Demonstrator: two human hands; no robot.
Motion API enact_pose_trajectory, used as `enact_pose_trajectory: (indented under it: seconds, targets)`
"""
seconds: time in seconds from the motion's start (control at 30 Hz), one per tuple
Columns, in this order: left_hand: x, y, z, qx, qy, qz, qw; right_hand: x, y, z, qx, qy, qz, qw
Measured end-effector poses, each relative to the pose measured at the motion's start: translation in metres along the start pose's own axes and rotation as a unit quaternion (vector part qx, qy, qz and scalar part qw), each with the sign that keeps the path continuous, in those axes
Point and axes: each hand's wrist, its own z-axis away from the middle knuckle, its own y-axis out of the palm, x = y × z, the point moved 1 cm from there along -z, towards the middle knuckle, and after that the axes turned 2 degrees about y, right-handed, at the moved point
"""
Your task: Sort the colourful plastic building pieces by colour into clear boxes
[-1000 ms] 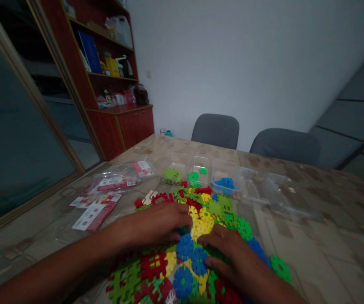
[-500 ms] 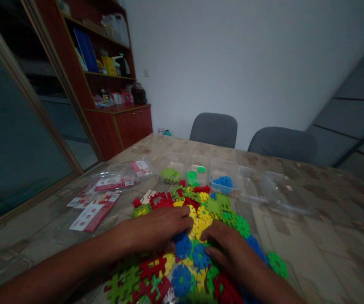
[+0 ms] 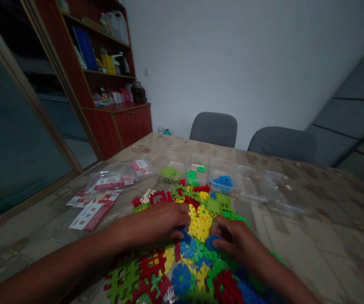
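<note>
A pile of plastic building pieces in red, yellow, green and blue spreads under both my hands. My right hand point(image 3: 237, 236) pinches a blue notched disc point(image 3: 212, 242) between thumb and fingers at the pile's right side. Over the left middle of the pile, my left hand point(image 3: 167, 219) has its fingers curled down, with a bit of blue disc point(image 3: 185, 236) showing at its thumb. Yellow notched discs point(image 3: 199, 228) lie between the hands. Nearer me are another blue disc point(image 3: 181, 278), green square-toothed pieces point(image 3: 125, 276) and red pieces point(image 3: 226, 287).
Clear boxes stand behind the pile: one has light green pieces point(image 3: 170, 174), one green discs point(image 3: 192, 176), one blue pieces point(image 3: 222, 182). Another clear container point(image 3: 276, 192) sits to the right. Clear packaging with printed cards point(image 3: 95, 211) lies left. Grey chairs point(image 3: 214, 128) stand beyond the table.
My right hand has shifted slightly right and up with a blue disc at its fingertips. My left hand has moved a little, its thumb now against a blue piece.
</note>
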Motion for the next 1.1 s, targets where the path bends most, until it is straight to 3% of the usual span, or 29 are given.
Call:
enact_pose_trajectory:
  seconds: [0.1, 0.3, 0.57, 0.8, 1.1]
  targets:
    - [-0.003, -0.002, 0.001, -0.001, 0.008, 0.028, 1.0, -0.003, -0.011, 0.002, 0.011, 0.003, -0.016, 1.0]
    - [-0.01, 0.006, 0.0, 0.062, 0.006, 0.046, 0.997, -0.009, -0.026, 0.008, 0.046, -0.005, 0.004, 0.999]
    - [-0.009, 0.017, -0.002, 0.05, -0.014, 0.029, 0.998, -0.017, -0.047, 0.015, 0.076, 0.017, 0.054, 0.995]
    - [-0.008, 0.02, -0.001, 0.04, -0.032, 0.003, 0.999, -0.019, -0.036, 0.013, 0.116, 0.027, 0.041, 0.992]
    - [-0.013, 0.015, -0.001, 0.044, -0.03, 0.04, 0.998, -0.017, -0.03, 0.01, 0.069, 0.013, 0.1, 0.993]
